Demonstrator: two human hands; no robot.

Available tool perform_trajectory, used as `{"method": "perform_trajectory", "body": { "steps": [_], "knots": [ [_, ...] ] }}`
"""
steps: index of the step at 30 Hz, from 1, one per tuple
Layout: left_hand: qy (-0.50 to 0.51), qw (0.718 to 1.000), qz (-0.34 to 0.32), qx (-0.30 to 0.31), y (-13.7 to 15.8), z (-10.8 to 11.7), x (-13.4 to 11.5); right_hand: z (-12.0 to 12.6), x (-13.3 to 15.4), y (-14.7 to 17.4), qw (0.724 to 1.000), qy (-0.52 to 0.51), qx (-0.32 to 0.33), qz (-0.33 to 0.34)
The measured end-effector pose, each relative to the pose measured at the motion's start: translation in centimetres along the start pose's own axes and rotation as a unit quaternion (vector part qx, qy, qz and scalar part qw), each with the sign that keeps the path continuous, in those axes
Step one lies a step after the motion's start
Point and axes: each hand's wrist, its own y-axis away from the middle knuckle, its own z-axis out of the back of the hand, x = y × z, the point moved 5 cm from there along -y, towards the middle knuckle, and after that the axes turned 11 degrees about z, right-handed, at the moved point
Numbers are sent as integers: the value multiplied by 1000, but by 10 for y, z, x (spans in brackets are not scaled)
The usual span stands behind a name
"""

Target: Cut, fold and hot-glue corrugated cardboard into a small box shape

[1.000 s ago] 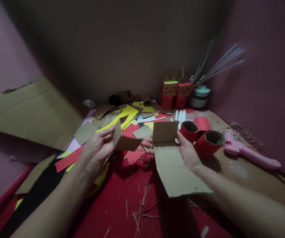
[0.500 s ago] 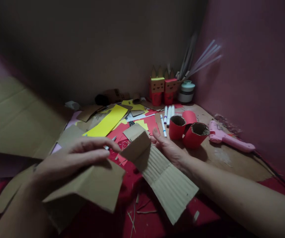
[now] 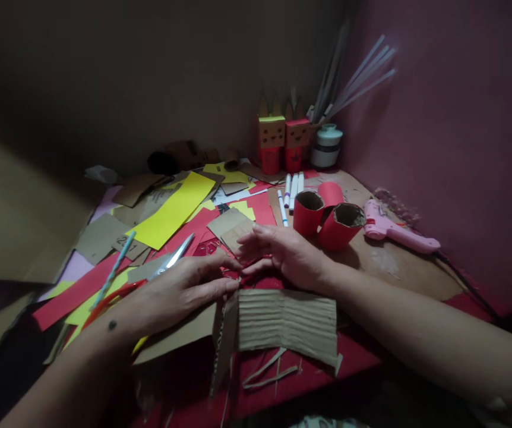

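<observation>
A folded cardboard strip (image 3: 287,321) stands in front of me, its right part showing bare ridges and a crease down the middle. Its left panels angle away beneath my left hand (image 3: 189,288), whose thumb and fingers close on the top edge at the fold. My right hand (image 3: 285,252) is just behind the strip, fingers stretched toward the left fingertips with a gap at the thumb. Whether it touches the cardboard is hard to see. Scissors (image 3: 167,264) with orange handles lie beside my left wrist, partly covered by it. A small cardboard piece (image 3: 229,226) lies beyond the hands.
Red tubes (image 3: 340,229) and a pink glue gun (image 3: 398,232) are on the right. Markers (image 3: 292,193), box-headed figures (image 3: 271,142) and a lidded jar (image 3: 327,145) stand farther back. Yellow paper (image 3: 173,211) and scraps cover the left; a large cardboard sheet (image 3: 19,220) leans there.
The cardboard strip has turned and come down closer to the table, its ridged part now level. Both hands have drawn together at its fold. The view has shifted, revealing the scissors.
</observation>
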Motion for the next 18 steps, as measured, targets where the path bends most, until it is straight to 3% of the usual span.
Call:
{"method": "perform_trajectory", "body": {
  "steps": [1, 3, 5, 8, 11, 14, 16, 18],
  "knots": [
    [-4, 1000, 3, 8, -1, 1, 1, 1, 9, 0, 998, 47, 25, 21],
    [-17, 999, 13, 27, -1, 4, 3, -3, 15, 4, 973, 192, 128, -24],
    [-33, 998, 39, 40, -2, 8, 7, -10, 15, 10, 905, 340, 250, -61],
    [-38, 995, 72, 57, -4, 11, 14, -19, 14, 18, 787, 515, 339, -4],
    [-39, 995, 83, 49, -7, 13, 18, -28, 8, 26, 722, 581, 376, 27],
    [1, 997, 81, 8, -9, 20, 14, -31, 6, 28, 713, 584, 387, 33],
    [50, 994, 96, -15, -7, 25, 10, -29, 8, 26, 747, 547, 378, 12],
    [130, 984, 102, -67, -4, 34, 6, -23, 11, 23, 811, 472, 344, -34]
  ]
}}
